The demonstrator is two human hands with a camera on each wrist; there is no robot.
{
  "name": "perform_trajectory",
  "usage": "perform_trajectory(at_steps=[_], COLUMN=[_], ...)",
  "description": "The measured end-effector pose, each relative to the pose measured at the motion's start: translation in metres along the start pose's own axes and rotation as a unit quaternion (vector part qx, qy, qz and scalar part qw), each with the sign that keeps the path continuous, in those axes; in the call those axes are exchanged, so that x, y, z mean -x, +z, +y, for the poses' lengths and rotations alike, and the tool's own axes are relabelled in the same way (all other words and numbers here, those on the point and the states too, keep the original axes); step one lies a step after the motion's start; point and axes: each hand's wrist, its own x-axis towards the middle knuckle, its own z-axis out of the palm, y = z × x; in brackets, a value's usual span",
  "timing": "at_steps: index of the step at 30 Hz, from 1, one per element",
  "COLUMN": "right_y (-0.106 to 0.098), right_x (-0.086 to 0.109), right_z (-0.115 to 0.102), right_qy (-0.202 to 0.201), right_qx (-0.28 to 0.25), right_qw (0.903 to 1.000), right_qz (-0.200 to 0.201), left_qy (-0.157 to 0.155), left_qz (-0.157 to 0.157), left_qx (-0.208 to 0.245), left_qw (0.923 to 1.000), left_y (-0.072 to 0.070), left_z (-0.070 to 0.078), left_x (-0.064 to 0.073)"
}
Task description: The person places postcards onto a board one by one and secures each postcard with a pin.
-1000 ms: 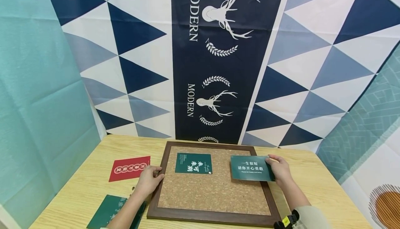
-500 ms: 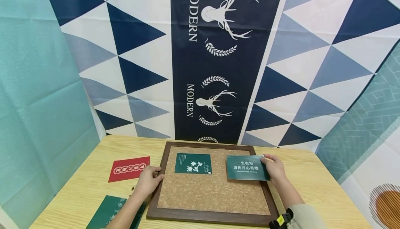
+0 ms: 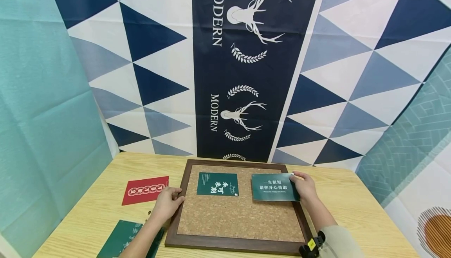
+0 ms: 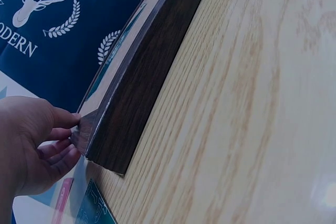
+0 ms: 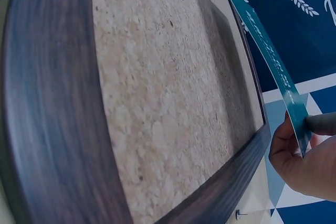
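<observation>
A cork board (image 3: 232,219) with a dark brown wooden frame lies on the table. My left hand (image 3: 167,204) grips the frame's left side; in the left wrist view, thumb and fingers meet the frame near a corner. Between thumb and fingers, my right hand (image 3: 305,188) pinches the right end of a green card (image 3: 270,194) with white Chinese lettering. The right wrist view shows this card (image 5: 278,74) raised over the cork, casting a shadow on it. Another green card (image 3: 208,189), its lettering turned sideways, lies at the board's upper left.
Left of the board, a red card (image 3: 135,197) lies on the wooden table (image 3: 95,207). Nearer, green cards (image 3: 116,237) are partly hidden by the left forearm. Small dark bits (image 3: 149,212) lie beside that arm. Patterned cloth (image 3: 232,70) hangs behind the table.
My right hand has carried the green card leftward, farther over the cork board's upper right. The left hand has stayed on the frame.
</observation>
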Motion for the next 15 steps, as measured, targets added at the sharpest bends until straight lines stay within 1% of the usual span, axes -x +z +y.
perform_trajectory(at_steps=[10, 15], right_y=[0.0064, 0.0089], right_x=[-0.004, -0.0034], right_z=[0.0046, 0.0036], right_qy=[0.007, 0.005], right_qx=[-0.003, -0.003], right_qw=[1.0, 1.0], right_qz=[-0.001, -0.002], left_qy=[-0.007, -0.008], left_qz=[-0.005, -0.005], left_qx=[0.001, 0.001], left_qw=[1.0, 1.0], left_y=[-0.0001, -0.0003], left_z=[-0.0002, 0.0001], left_x=[-0.0002, -0.0002])
